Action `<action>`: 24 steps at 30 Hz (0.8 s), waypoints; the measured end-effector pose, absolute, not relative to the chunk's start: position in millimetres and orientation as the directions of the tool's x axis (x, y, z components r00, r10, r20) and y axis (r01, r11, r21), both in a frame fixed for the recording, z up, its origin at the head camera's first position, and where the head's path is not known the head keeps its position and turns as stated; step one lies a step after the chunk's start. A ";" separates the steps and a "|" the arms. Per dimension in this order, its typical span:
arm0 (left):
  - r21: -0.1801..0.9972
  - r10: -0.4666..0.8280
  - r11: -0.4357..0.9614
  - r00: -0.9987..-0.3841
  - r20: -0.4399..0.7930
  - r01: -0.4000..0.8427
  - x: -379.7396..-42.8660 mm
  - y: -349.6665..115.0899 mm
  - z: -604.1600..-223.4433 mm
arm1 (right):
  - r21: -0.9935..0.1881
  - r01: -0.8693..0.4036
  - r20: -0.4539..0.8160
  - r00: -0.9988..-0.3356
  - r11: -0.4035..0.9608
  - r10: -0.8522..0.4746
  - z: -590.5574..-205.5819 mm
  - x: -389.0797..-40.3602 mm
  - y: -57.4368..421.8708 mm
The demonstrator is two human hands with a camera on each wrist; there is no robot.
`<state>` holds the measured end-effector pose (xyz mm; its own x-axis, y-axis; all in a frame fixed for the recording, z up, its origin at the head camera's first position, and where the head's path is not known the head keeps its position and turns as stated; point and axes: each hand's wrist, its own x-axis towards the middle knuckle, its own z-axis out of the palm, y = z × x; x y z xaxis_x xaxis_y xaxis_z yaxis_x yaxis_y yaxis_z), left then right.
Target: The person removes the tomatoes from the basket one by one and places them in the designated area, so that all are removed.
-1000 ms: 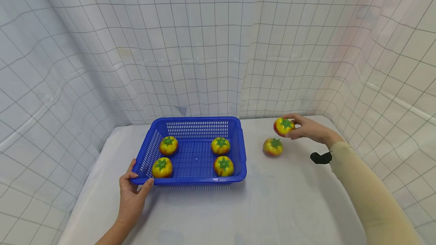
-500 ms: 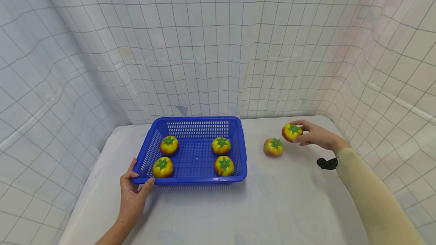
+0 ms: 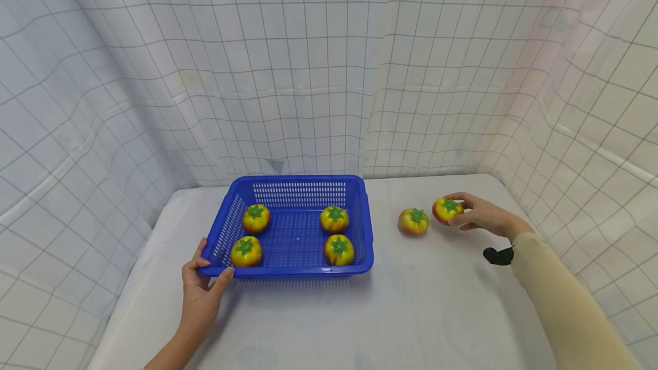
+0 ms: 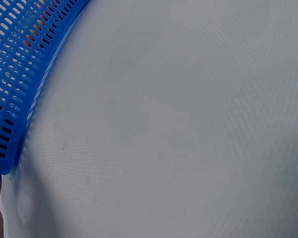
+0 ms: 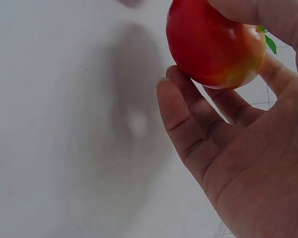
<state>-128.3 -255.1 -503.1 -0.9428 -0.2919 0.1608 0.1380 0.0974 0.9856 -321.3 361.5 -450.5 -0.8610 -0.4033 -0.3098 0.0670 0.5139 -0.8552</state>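
Note:
My left hand (image 3: 200, 298) grips the near-left corner of a blue plastic basket (image 3: 288, 272), thumb over the front rim and fingers at its left side. Two yellow-red tomatoes with green star-shaped tops sit at the basket's left and two at its right. To the right, my right hand (image 3: 485, 214) holds another tomato (image 3: 448, 210) between thumb and fingers, close over the table. The right wrist view shows this tomato's red underside (image 5: 208, 44), with its shadow on the cloth. Just left of it, one more tomato (image 3: 413, 222) lies on the table.
A white cloth covers the table (image 3: 319, 324). White grid-patterned curtains (image 3: 308, 73) enclose it at the back and both sides. A black object (image 3: 498, 256) sits at the right wrist, by the cream sleeve (image 3: 560, 301).
My right hand has carried its tomato to the right and down toward the table, from behind the loose tomato to beside it. My left hand stays on the basket.

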 end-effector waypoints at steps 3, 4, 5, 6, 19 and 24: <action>0.985 -0.292 0.097 -0.942 0.163 0.141 -129.0 -255.5 -503.8 | -0.850 0.076 -0.321 -0.859 0.521 -0.399 -453.6 -318.6 363.2; 0.985 -0.292 0.098 -0.942 0.164 0.141 -129.1 -255.6 -504.0 | -0.847 0.074 -0.323 -0.858 0.527 -0.399 -455.0 -318.0 364.0; 0.985 -0.291 0.099 -0.942 0.164 0.141 -129.2 -255.7 -504.1 | -0.843 0.074 -0.327 -0.857 0.533 -0.399 -456.7 -317.7 364.9; 0.985 -0.291 0.099 -0.942 0.165 0.141 -129.2 -255.7 -504.2 | -0.838 0.076 -0.333 -0.856 0.540 -0.395 -458.6 -317.7 365.9; 0.985 -0.294 0.105 -0.941 0.165 0.140 -128.7 -254.9 -503.1 | -0.812 0.085 -0.357 -0.854 0.577 -0.377 -468.6 -313.7 374.9; 0.985 -0.293 0.095 -0.942 0.167 0.145 -128.7 -254.9 -503.7 | -0.811 0.096 -0.364 -0.855 0.577 -0.370 -470.7 -313.4 376.0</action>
<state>-128.7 -254.9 -503.7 -0.9416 -0.2927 0.1668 0.1450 0.0948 0.9849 -313.4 376.0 -470.7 -0.8550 -0.3696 -0.3639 0.0958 0.5770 -0.8111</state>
